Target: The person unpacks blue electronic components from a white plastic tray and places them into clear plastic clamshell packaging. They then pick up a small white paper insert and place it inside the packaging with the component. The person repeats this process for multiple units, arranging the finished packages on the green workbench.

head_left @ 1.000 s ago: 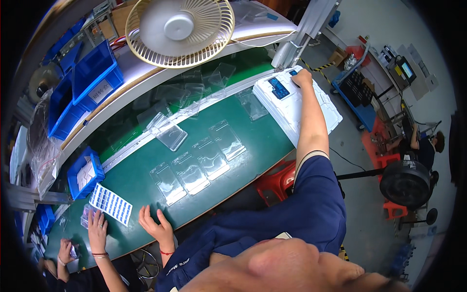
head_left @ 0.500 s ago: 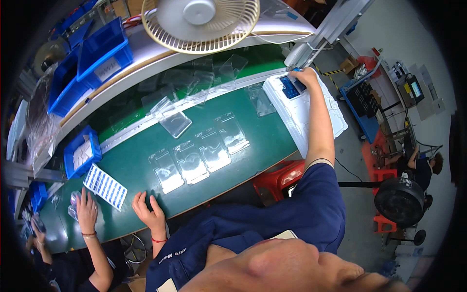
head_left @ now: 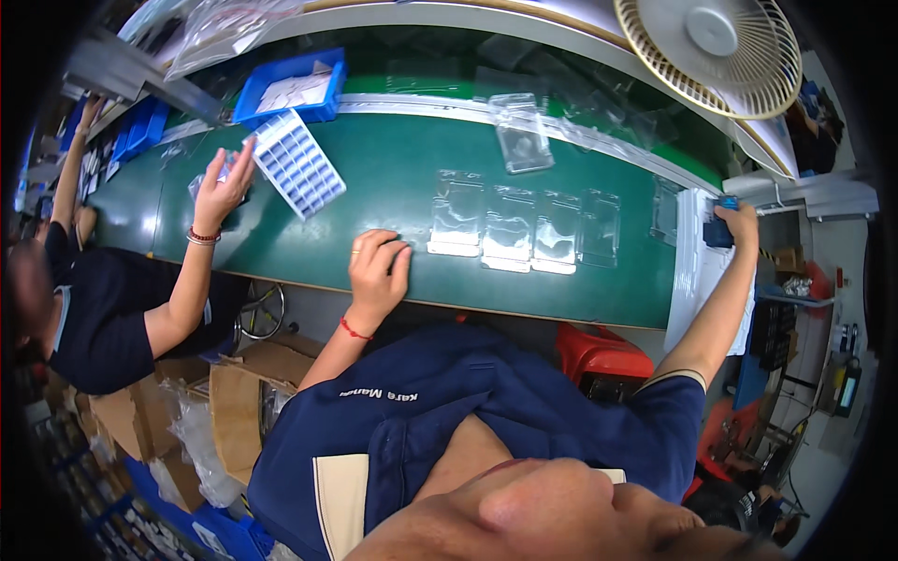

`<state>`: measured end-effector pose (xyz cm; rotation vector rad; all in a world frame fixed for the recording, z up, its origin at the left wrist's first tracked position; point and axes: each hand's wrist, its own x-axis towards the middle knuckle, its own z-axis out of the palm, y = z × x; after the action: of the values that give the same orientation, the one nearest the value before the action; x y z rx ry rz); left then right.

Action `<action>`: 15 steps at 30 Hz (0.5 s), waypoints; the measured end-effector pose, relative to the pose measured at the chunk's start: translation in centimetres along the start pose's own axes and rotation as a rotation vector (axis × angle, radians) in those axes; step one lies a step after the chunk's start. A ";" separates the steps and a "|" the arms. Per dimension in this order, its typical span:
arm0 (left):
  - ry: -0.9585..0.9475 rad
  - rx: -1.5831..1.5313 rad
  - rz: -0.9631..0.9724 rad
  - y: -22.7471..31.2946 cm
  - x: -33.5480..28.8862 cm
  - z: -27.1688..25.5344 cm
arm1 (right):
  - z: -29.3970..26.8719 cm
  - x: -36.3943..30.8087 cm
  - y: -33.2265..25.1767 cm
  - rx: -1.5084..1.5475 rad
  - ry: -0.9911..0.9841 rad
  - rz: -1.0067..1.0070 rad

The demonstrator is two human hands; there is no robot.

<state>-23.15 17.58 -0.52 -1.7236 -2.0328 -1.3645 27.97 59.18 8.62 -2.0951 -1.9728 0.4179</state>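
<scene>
At the right end of the bench my right hand (head_left: 742,227) reaches over a white plastic tray (head_left: 694,290). Its fingers are closed on a small blue piece (head_left: 727,203); the exact kind is too small to tell. More dark blue pieces (head_left: 717,234) lie in the tray beside the hand. My left hand (head_left: 377,279) is over the front of the green bench, fingers loosely bent and apart, holding nothing. Just right of it, several clear plastic blister shells (head_left: 508,229) lie in a row. Another clear shell (head_left: 522,136) rests farther back against the rail.
Left of the shells lies a white sheet with rows of blue labels (head_left: 301,166), near a blue bin (head_left: 292,89) of white papers. A co-worker's hand (head_left: 220,194) is beside it. A fan (head_left: 713,33) hangs at the upper right; a red stool (head_left: 603,351) stands below the bench.
The view has swung left, so the bench and fan appear farther right. My right hand stays at the tray with its fingers at the blue pieces. The co-worker's hand has lifted toward the label sheet.
</scene>
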 end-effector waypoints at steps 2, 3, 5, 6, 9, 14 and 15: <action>-0.061 -0.046 0.070 0.1 0.3 0.1 | -1.7 -2.1 -2.3 -0.274 0.241 -0.016; -0.086 -0.078 0.089 0.2 0.4 0.3 | -2.2 -3.8 -4.3 -0.171 0.251 -0.103; -0.129 -0.126 0.107 0.7 0.8 1.0 | -1.8 -8.3 -9.6 0.034 0.270 -0.263; -0.148 -0.146 0.109 1.1 1.0 1.5 | -0.3 -10.5 -12.2 0.247 0.188 -0.320; -0.196 -0.141 0.112 1.3 0.8 2.2 | 6.9 -18.0 -21.8 0.679 -0.139 -0.328; -0.235 -0.149 0.120 1.1 0.7 2.1 | 17.5 -24.0 -29.1 0.846 -0.508 -0.366; -0.232 -0.155 0.114 1.0 0.6 2.1 | 19.0 -24.4 -29.6 0.780 -0.487 -0.383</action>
<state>-21.59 19.40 -0.80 -2.1192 -1.9472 -1.3746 -7.73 36.26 2.72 -1.1717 -1.9091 1.4332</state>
